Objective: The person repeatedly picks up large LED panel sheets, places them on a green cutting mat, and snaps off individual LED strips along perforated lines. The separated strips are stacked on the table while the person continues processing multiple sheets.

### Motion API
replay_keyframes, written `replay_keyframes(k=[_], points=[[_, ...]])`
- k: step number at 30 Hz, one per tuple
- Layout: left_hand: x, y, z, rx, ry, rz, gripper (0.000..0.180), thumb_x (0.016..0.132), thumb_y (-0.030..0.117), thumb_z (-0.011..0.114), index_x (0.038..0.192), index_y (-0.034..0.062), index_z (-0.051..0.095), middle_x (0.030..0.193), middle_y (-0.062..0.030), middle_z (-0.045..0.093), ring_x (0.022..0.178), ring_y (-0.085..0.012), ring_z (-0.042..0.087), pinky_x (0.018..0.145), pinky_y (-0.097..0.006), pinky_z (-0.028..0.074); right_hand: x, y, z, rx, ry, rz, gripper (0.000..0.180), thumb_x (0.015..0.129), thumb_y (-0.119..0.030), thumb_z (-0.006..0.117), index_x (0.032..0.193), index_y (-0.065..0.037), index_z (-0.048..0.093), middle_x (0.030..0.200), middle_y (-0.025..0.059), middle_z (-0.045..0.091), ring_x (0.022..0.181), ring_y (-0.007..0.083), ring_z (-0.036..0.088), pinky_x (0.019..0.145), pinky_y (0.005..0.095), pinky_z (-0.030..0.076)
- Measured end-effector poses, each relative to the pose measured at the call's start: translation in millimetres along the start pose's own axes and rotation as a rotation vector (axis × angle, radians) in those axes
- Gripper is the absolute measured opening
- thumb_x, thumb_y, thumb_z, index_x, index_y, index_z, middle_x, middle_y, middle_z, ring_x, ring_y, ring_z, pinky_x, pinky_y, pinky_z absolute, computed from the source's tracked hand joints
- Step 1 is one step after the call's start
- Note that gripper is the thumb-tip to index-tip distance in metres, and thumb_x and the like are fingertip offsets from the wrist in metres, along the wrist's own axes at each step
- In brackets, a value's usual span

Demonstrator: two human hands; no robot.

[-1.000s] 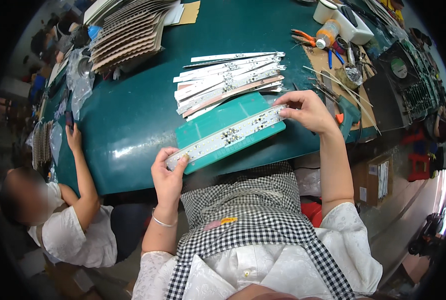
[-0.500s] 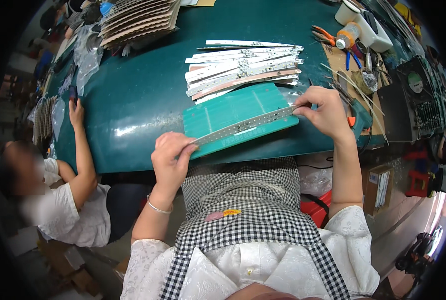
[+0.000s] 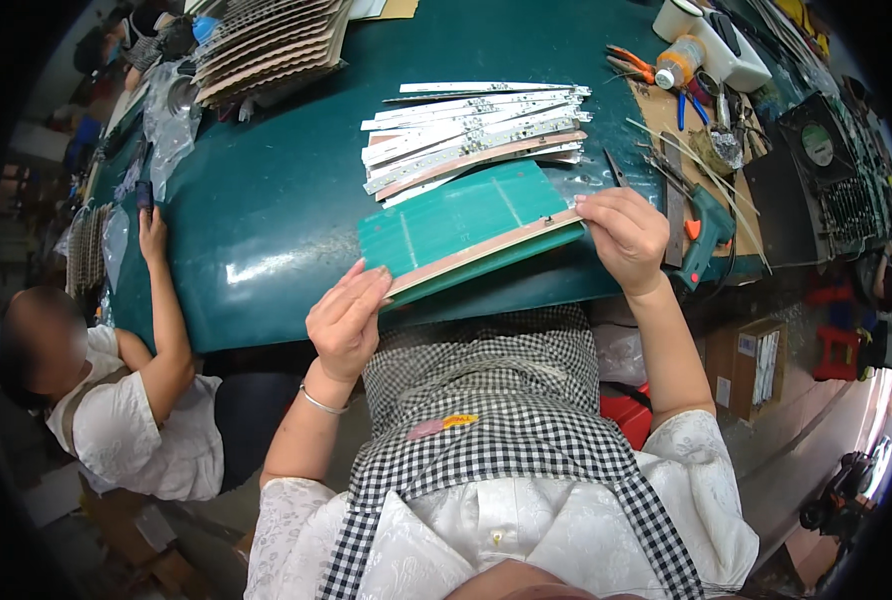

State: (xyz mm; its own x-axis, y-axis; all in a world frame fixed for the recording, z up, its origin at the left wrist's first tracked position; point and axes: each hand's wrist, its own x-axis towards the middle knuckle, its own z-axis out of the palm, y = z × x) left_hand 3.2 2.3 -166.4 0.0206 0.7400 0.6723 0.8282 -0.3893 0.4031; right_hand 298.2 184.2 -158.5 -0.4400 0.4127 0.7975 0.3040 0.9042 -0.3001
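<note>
A long, narrow circuit board strip (image 3: 486, 248) stretches between my hands, with its plain pinkish-brown face showing. My left hand (image 3: 344, 318) pinches its left end and my right hand (image 3: 628, 238) pinches its right end, which sits higher in the view. Below the strip lies a green rectangular board (image 3: 453, 207), partly covered by it. Just beyond the board, a loose pile of similar white strips (image 3: 476, 140) with small dark components is spread on the dark green table (image 3: 266, 190).
Pliers (image 3: 629, 64), an orange-capped bottle (image 3: 679, 62) and a green glue gun (image 3: 708, 238) lie at the right. Stacked corrugated cardboard (image 3: 271, 45) stands at the far left. A co-worker (image 3: 141, 400) sits at the left, holding a dark phone-like object (image 3: 145, 195).
The strip has been turned over: its dotted grey face showed before, its pinkish-brown one shows now. My right hand has moved slightly left and down, and its fingers have rolled over the strip's end.
</note>
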Motion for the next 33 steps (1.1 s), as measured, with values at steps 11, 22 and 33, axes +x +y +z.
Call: replay_keyframes(k=[11,22,33], points=[[-5,0,3,-0.052,0.024,-0.057,0.022,0.073,-0.008,0.067,0.093,0.0006,0.07,0.089,-0.0145,0.071,0.085,-0.0288,0.07,0.081,-0.038,0.057,-21,-7,7,0.264,0.003,0.538,0.023,0.075,0.006,0.069,0.097,0.002,0.068,0.087,0.0105,0.07,0.076,0.017,0.067,0.069,0.0263,0.052],[2,-7,-8,-0.448,0.018,-0.647,0.012,0.087,-0.001,0.064,0.096,-0.0029,0.071,0.085,-0.0093,0.071,0.073,-0.0113,0.062,0.066,-0.022,0.047,-29,1,12,0.619,0.09,0.713,0.028,0.075,0.008,0.071,0.101,-0.001,0.069,0.087,0.0049,0.07,0.078,0.0097,0.064,0.073,0.0229,0.052],[28,-27,-75,-1.045,0.176,-0.872,0.017,0.094,0.012,0.058,0.097,-0.0042,0.064,0.09,-0.0166,0.069,0.078,-0.0238,0.068,0.077,-0.037,0.057,31,18,-4,0.704,0.15,0.673,0.026,0.077,0.006,0.071,0.103,0.002,0.066,0.085,0.0082,0.069,0.079,0.0133,0.066,0.074,0.025,0.054]])
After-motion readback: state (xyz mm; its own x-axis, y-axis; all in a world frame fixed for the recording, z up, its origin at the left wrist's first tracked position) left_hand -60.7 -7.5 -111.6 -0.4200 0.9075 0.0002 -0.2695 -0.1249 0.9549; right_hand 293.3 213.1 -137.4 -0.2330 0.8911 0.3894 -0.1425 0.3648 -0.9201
